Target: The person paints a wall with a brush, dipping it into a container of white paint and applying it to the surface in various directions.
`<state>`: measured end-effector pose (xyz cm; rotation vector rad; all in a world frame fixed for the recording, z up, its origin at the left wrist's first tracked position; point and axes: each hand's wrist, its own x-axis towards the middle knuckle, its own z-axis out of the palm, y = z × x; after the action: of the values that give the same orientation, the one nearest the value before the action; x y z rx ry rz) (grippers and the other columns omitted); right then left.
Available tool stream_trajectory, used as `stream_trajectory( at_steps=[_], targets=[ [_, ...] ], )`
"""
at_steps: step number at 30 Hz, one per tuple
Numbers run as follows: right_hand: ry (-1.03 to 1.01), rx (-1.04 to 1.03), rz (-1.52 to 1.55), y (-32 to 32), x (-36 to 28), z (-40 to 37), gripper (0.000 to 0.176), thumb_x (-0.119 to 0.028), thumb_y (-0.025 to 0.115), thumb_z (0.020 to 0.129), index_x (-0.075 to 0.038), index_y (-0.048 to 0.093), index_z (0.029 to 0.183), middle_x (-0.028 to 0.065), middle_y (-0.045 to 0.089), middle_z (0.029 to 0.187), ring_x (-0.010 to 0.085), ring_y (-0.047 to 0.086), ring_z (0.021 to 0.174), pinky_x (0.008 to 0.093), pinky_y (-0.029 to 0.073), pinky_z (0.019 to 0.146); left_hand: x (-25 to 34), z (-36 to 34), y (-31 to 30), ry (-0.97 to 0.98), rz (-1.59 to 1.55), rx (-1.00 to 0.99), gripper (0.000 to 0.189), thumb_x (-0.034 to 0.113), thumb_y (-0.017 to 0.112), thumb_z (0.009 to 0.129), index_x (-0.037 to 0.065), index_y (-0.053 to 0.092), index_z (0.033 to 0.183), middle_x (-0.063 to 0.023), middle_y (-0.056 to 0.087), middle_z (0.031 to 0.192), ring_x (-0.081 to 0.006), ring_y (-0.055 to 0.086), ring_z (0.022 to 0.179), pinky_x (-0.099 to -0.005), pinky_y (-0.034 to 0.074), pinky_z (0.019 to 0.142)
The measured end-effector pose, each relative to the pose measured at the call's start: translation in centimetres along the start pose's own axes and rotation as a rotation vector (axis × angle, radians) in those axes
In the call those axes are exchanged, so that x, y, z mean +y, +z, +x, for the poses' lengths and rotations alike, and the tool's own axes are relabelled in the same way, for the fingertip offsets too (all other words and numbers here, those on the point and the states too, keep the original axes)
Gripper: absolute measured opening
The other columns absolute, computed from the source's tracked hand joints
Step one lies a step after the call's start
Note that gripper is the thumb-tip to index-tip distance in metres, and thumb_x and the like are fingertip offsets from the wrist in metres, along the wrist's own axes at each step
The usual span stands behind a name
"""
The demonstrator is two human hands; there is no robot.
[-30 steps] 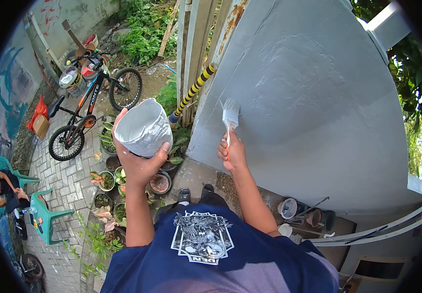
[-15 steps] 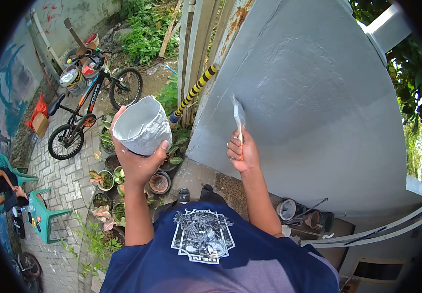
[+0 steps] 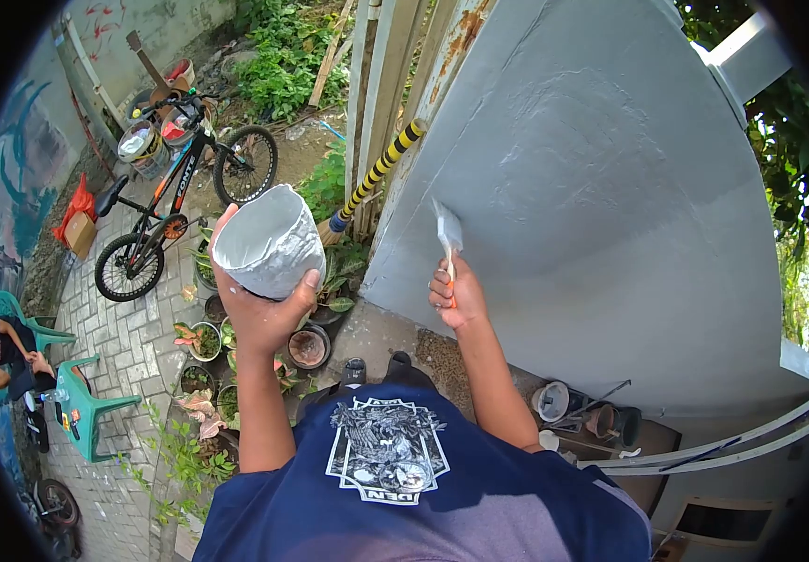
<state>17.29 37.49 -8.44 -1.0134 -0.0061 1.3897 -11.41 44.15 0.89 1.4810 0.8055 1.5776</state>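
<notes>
My left hand is wrapped round a paint-smeared, whitish-grey container, its thumb on the near side and its open mouth tilted up. My right hand grips the orange and pale handle of a paintbrush. The bristles point up and lie against or very close to the left part of a large grey wall. Wet-looking streaks and uneven patches show on the wall's upper middle.
A bicycle, buckets and potted plants stand at the left. A yellow-black striped broom leans beside the wall. A person sits near green chairs. More pots sit at lower right.
My right hand and the brush have moved slightly left and down along the wall, the bristles leaning more to the left. The container in my left hand has barely shifted.
</notes>
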Motion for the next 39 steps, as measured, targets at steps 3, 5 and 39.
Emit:
stream_trajectory(
  at_steps=[3, 5, 39],
  targets=[
    [-0.278, 0.004, -0.181, 3.6, -2.9, -3.2, 0.032, -0.036, 0.045, 0.107, -0.009, 0.048, 0.09, -0.0011, 0.045, 0.063, 0.0069, 0.036, 0.041, 0.0229, 0.026, 0.035, -0.5, 0.3, -0.2, 0.016, 0.045, -0.013, 0.1, 0.014, 0.086, 0.069, 0.002, 0.029, 0.15, -0.0147, 0.05, 0.136, -0.024, 0.055, 0.122, -0.038, 0.047, 0.103],
    [-0.533, 0.018, -0.309, 5.4, -3.6, -4.9, 0.033, -0.035, 0.044, 0.108, -0.008, 0.049, 0.091, 0.0008, 0.048, 0.063, 0.0072, 0.039, 0.042, 0.0233, 0.029, 0.036, -0.6, 0.4, -0.2, 0.028, 0.033, 0.003, 0.101, 0.013, 0.086, 0.068, 0.001, 0.028, 0.15, -0.0148, 0.05, 0.136, -0.024, 0.055, 0.122, -0.038, 0.046, 0.103],
    [-0.947, 0.006, -0.408, 9.0, -11.0, -9.9, 0.03, -0.031, 0.047, 0.106, -0.004, 0.051, 0.093, 0.0003, 0.05, 0.066, 0.0061, 0.039, 0.043, 0.024, 0.027, 0.038, 1.1, -1.0, -1.1, 0.04, 0.081, -0.038, 0.101, 0.014, 0.085, 0.068, 0.003, 0.028, 0.151, -0.0149, 0.049, 0.136, -0.0256, 0.056, 0.122, -0.0399, 0.048, 0.103]
  ],
)
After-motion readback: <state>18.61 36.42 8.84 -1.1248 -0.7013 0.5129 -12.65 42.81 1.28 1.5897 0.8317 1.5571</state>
